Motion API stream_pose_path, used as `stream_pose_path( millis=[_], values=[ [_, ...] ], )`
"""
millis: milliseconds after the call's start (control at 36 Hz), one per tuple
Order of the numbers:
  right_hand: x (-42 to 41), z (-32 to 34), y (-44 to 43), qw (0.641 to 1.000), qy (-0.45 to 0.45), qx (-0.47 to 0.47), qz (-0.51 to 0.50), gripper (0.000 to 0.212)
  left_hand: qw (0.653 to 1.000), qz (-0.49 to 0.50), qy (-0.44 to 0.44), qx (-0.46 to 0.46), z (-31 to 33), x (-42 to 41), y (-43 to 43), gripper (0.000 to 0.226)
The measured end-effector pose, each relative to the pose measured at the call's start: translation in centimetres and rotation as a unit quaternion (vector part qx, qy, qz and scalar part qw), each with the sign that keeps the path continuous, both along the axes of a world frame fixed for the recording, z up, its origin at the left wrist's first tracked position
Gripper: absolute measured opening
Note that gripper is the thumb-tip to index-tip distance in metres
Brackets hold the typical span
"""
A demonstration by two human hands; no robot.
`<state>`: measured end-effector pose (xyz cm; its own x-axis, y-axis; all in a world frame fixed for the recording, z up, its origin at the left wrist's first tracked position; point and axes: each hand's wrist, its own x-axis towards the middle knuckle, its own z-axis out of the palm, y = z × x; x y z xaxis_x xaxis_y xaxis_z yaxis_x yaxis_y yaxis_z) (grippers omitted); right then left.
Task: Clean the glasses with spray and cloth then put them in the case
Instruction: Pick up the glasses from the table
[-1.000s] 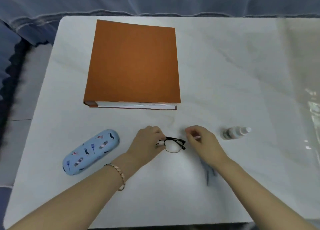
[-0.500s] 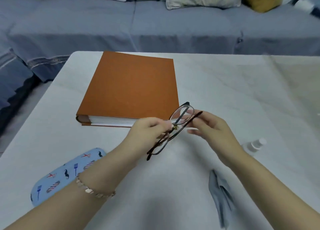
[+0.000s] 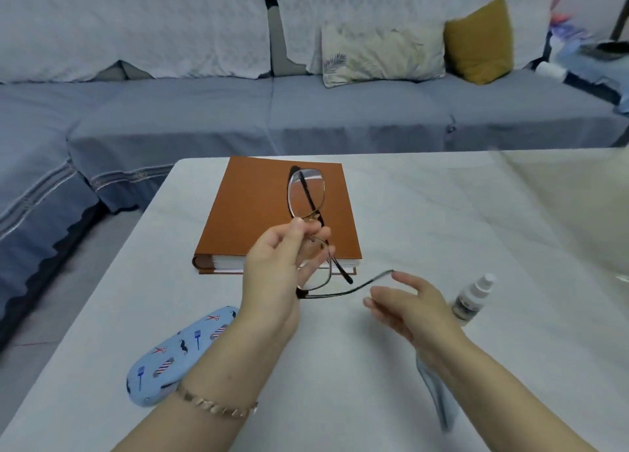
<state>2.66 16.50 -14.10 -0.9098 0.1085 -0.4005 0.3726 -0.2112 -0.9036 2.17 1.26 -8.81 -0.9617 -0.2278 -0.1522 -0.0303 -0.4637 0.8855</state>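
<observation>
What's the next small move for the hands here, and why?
Probably the right hand should reach for the small white-capped spray bottle. The left hand holds the black thin-rimmed glasses off the white table, the right hand is open and empty, and the bottle sits just beside it, untouched.

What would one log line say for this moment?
left hand: grips glasses, lifted | right hand: fingers relaxed, at unfolded temple tip | spray bottle, cloth, case: on table
</observation>
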Motion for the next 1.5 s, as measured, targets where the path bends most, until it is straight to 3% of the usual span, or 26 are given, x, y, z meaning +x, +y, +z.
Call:
stream_pose_path(
  millis=[83,167,222,361,500,722,833,1000,1111,1250,1389,1500],
  values=[
    [0.4,0.1,0.0,0.980,0.056,0.188,-0.008,0.054,1.000,-0.025,-0.010,-0.012,0.2,0.3,-0.1,0.018],
    [0.2,1.3,0.4,0.952,0.179,0.247,0.007,0.033,0.997,-0.078,-0.025,-0.015,0.4,0.6,-0.3,0.019],
    [-0.1,1.8,0.3,0.950,0.198,0.235,0.058,0.024,0.992,-0.114,-0.036,-0.030,0.5,0.8,-0.2,0.021],
    [-0.9,1.6,-0.7,0.959,0.161,0.150,0.177,0.035,0.982,-0.179,-0.053,-0.036,0.7,1.2,0.4,0.024],
    [-1.3,1.2,-0.7,0.976,0.165,0.115,0.087,0.040,0.975,-0.203,-0.072,-0.053,0.6,1.3,0.7,0.023],
    [-2.6,3.7,1.6,0.982,0.119,-0.138,0.055,0.030,0.943,-0.286,-0.122,-0.120,0.5,0.9,0.6,0.019],
    [-2.3,4.3,2.1,0.985,0.095,-0.095,0.112,0.029,0.919,-0.327,-0.143,-0.167,0.9,0.7,0.9,0.024],
    [-2.1,4.2,3.0,0.990,0.068,-0.060,0.104,0.019,0.853,-0.426,-0.141,-0.266,0.2,1.5,1.5,0.026],
    [-2.1,3.7,3.1,0.995,0.027,-0.059,0.074,0.010,0.835,-0.453,-0.127,-0.284,0.2,1.8,1.6,0.027],
    [-2.2,3.5,4.2,0.997,0.025,-0.071,-0.008,0.011,0.847,-0.433,-0.088,-0.295,-0.5,1.5,1.3,0.028],
    [-1.7,3.4,5.4,0.993,0.041,-0.074,-0.078,0.010,0.879,-0.340,-0.030,-0.334,-1.1,1.0,0.9,0.026],
    [-0.6,3.9,5.9,0.994,0.093,0.012,-0.061,0.011,0.915,-0.257,-0.020,-0.311,-1.5,0.8,1.0,0.024]
  ],
)
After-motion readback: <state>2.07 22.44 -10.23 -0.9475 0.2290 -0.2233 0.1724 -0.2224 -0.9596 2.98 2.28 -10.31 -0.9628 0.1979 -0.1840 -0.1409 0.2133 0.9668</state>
